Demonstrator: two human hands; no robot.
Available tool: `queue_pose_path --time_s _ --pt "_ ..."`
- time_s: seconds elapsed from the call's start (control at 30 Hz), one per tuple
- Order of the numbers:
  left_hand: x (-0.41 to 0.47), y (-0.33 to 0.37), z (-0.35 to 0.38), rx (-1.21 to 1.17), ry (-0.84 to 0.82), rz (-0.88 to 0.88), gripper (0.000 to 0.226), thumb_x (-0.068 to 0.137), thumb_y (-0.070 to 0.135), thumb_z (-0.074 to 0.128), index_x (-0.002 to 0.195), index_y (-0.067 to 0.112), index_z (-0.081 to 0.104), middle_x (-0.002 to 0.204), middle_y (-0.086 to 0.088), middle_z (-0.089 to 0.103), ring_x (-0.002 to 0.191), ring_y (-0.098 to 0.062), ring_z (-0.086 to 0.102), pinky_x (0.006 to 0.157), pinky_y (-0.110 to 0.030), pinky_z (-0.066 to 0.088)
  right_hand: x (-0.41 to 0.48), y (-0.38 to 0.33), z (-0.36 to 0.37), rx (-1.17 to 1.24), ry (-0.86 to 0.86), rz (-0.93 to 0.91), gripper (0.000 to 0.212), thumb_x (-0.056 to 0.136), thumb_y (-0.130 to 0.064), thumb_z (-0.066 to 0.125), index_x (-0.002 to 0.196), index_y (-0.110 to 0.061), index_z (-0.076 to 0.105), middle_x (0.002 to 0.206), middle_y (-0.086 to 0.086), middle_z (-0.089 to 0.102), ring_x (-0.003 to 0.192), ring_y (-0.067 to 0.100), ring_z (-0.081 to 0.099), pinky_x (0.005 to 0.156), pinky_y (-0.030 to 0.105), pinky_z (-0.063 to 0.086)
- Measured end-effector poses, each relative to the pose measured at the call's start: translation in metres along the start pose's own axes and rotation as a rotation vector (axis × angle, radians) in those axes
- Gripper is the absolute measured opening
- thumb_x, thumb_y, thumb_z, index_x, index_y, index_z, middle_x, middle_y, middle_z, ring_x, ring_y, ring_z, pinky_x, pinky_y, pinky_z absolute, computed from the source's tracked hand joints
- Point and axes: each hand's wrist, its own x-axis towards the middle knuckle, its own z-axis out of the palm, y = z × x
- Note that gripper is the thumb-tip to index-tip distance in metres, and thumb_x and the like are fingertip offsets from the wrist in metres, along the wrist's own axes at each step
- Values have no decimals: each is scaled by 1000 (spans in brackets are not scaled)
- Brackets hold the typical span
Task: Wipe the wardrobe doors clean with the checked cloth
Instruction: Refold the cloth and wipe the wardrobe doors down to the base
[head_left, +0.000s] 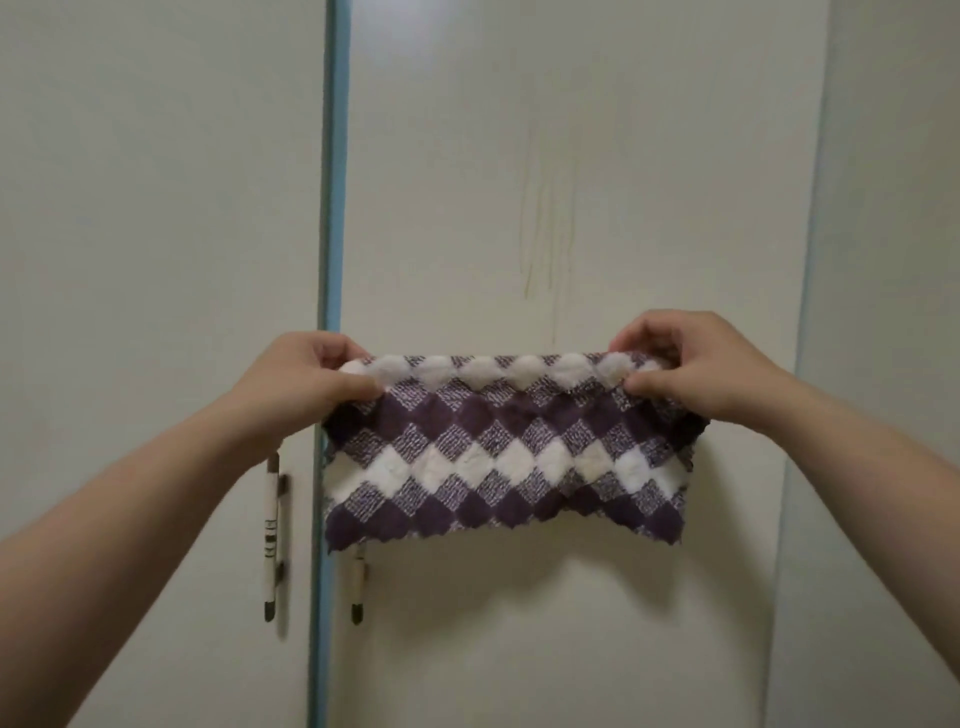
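Observation:
A purple-and-white checked cloth (506, 447) hangs spread out in front of the wardrobe, stretched between both hands. My left hand (306, 379) pinches its upper left corner and my right hand (696, 364) pinches its upper right corner. Its top edge is folded over. Behind it stand cream wardrobe doors: the left door (156, 234) and the middle door (571, 182), parted by a blue strip (332, 208). Faint vertical streaks (545, 234) mark the middle door above the cloth.
Two slim vertical handles flank the blue strip: one on the left door (271, 540), and another (358, 587) partly hidden behind the cloth's lower left corner. A further cream panel (893, 260) stands at the right behind a second bluish edge (810, 249).

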Motion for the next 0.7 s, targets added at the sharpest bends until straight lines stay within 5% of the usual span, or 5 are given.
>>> queue_pose_path --time_s 0.13,0.3,0.47,0.6,0.7 --pt "27 0 7 298 266 102 10 76 18 69 84 17 64 86 -3 66 81 -21 60 69 -34 51 24 -1 9 -237 148 -65 33 79 -5 67 102 -25 54 96 1 58 85 19 56 77 27 41" --pt "45 -7 20 746 496 270 24 82 19 60 106 16 56 93 -10 63 95 -33 52 73 -37 34 37 3 24 -507 180 -117 36 82 -11 64 111 -18 44 98 2 56 84 27 56 69 35 42" --pt "53 -17 27 1085 770 686 24 58 -8 54 78 5 54 79 -17 53 76 -29 37 62 -34 15 36 14 35 -978 489 -404 32 56 2 72 81 -8 54 78 13 52 65 30 50 55 33 31" --pt "49 -20 38 1291 699 970 17 55 -9 44 58 7 47 64 -11 46 66 -25 34 58 -34 16 29 15 54 -1100 522 -560 24 57 8 45 71 -8 54 59 9 49 44 24 44 49 25 20" --pt "45 -21 45 1203 540 924 19 49 -14 47 55 4 47 58 -13 46 52 -26 44 46 -28 25 26 22 71 -956 532 -436 30 56 7 47 79 -5 62 63 10 53 41 25 47 46 22 23"
